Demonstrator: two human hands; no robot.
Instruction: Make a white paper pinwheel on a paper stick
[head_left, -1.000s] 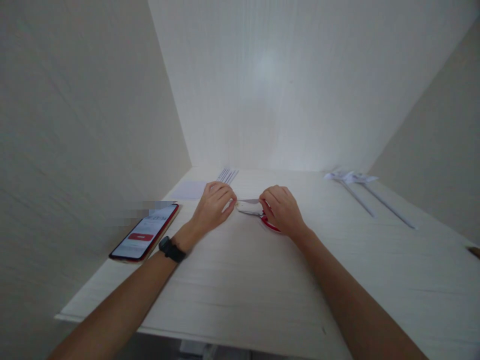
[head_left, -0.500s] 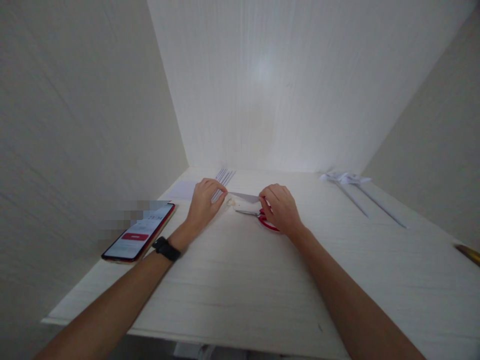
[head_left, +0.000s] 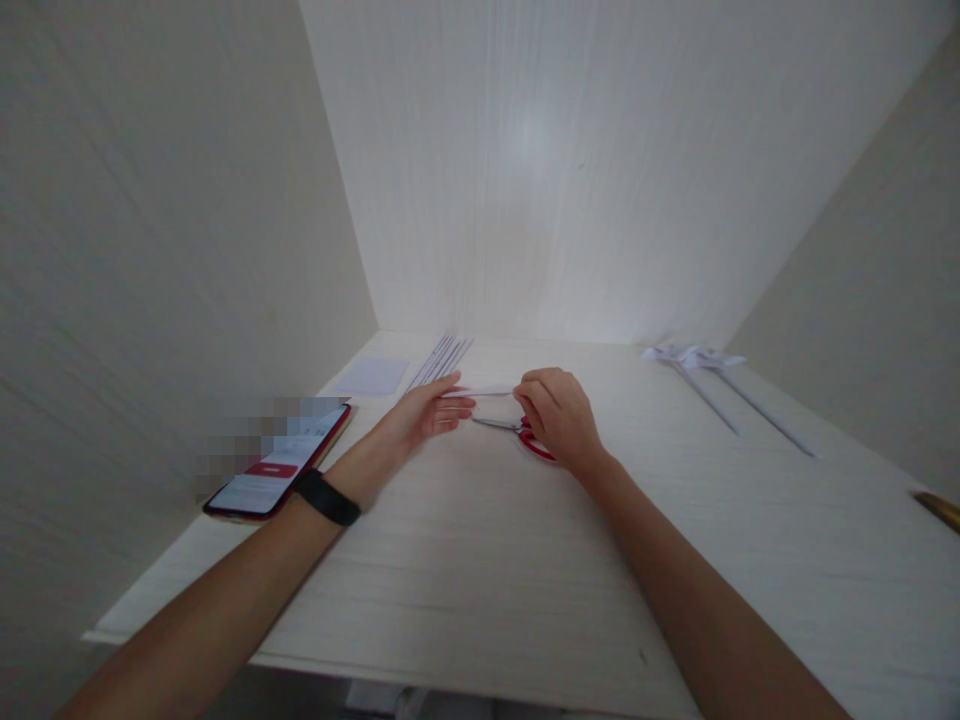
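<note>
A thin strip of white paper [head_left: 487, 390] stretches between my two hands, just above the table. My left hand [head_left: 427, 412], palm turned inward, pinches its left end under the thumb, with the other fingers stretched out below. My right hand [head_left: 559, 412] grips the right end between thumb and fingertips. Beneath the right hand lie red-handled scissors [head_left: 536, 445], blades pointing left and handles partly covered by the hand. Behind my left hand rest several thin sticks or rolled paper rods [head_left: 442, 358] and a sheet of white paper [head_left: 373, 376].
A phone [head_left: 277, 470] with a lit screen lies at the left, close to my wristband. Two paper pinwheels [head_left: 694, 358] on white sticks lie at the back right. Pale walls enclose the table [head_left: 465, 580] on three sides. A brownish object [head_left: 937, 508] shows at the right edge.
My left hand has rotated so its palm and outstretched fingers show. The paper has tilted from a grey-looking face to a thin pale strip. My right hand has stayed nearly in place.
</note>
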